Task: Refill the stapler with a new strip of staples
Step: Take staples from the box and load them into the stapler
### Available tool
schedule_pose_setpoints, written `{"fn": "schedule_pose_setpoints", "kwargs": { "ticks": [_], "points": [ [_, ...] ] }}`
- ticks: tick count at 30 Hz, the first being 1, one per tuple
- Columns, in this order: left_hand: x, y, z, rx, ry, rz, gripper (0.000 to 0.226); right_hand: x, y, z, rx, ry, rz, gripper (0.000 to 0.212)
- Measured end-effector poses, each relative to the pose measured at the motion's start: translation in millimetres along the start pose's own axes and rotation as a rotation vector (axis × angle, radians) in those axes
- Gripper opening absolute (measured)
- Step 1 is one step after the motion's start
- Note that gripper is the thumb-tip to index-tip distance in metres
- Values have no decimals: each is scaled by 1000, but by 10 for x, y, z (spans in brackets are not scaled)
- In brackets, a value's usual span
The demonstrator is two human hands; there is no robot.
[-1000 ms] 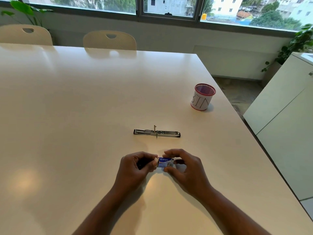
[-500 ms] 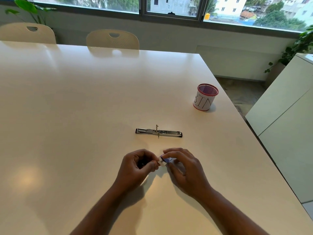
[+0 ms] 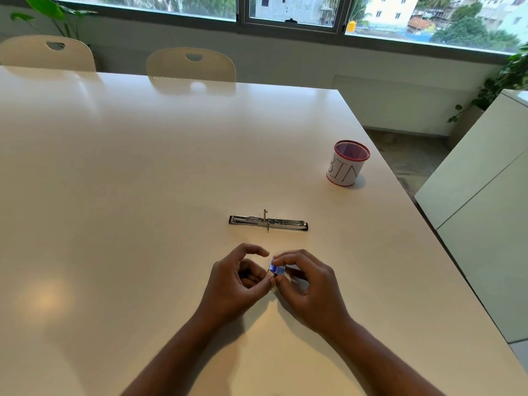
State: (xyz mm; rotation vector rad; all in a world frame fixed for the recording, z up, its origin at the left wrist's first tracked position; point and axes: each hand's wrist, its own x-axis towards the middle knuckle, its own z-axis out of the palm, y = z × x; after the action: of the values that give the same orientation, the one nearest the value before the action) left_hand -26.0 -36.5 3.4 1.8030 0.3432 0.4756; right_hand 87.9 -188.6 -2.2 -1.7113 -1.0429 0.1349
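The stapler (image 3: 268, 223) lies folded out flat on the white table (image 3: 143, 181), silver channel up, black ends left and right. Nearer to me, a small blue and white staple box (image 3: 276, 267) is pinched between the fingers and thumb of my right hand (image 3: 307, 284). My left hand (image 3: 238, 281) sits right beside it, its thumb tip touching the box's lower open end and its forefinger lifted above. Something dark lies inside the curled left fingers; what it is I cannot tell. No staple strip is plainly visible.
A white mesh cup marked BIN (image 3: 346, 163) with a red rim stands at the right, near the table's right edge. Two cream chairs (image 3: 191, 65) stand at the far side. A white cabinet (image 3: 485, 195) is to the right of the table.
The box was held level between both hands; now it is turned end-on in my right hand. My left forefinger has lifted off it.
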Motion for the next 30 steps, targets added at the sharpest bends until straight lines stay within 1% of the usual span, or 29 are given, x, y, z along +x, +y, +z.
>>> {"fn": "schedule_pose_setpoints", "kwargs": {
  "ticks": [3, 5, 7, 12, 16, 18, 20, 22, 25, 28, 30],
  "points": [
    [3, -9, -7, 5, -5, 18, 30, -4, -47, 62, 3, 45, 31, 19],
    [-5, -24, -17, 12, -14, 35, 28, -1, -61, 102, -3, 77, 46, 14],
    [-9, -28, -21, 20, -22, 50, 29, 3, -59, 130, -21, 90, 58, 11],
    [-18, -29, -26, 4, -28, 58, 31, -11, -45, 137, -46, 37, 49, 16],
    [-18, 2, -3, -15, -38, 75, 30, -12, -64, 147, -49, 43, 58, 14],
    [-25, 13, 6, -5, -43, 93, 31, -17, -53, 160, -48, 48, 74, 16],
    [-30, 11, 13, -5, -44, 94, 33, -25, -31, 158, -40, 48, 76, 23],
    [-29, 11, 23, -2, -41, 79, 35, -26, -12, 139, -32, 53, 65, 31],
    [-21, 16, 30, 32, -3, 47, 38, -27, -12, 120, -17, 75, 43, 27],
    [14, 45, -4, -19, 31, -48, 47, -34, -37, 129, -11, 72, 6, 26],
    [48, 57, -40, -62, 9, -127, 55, -42, -49, 140, 0, 61, -5, 27]
  ]
}}
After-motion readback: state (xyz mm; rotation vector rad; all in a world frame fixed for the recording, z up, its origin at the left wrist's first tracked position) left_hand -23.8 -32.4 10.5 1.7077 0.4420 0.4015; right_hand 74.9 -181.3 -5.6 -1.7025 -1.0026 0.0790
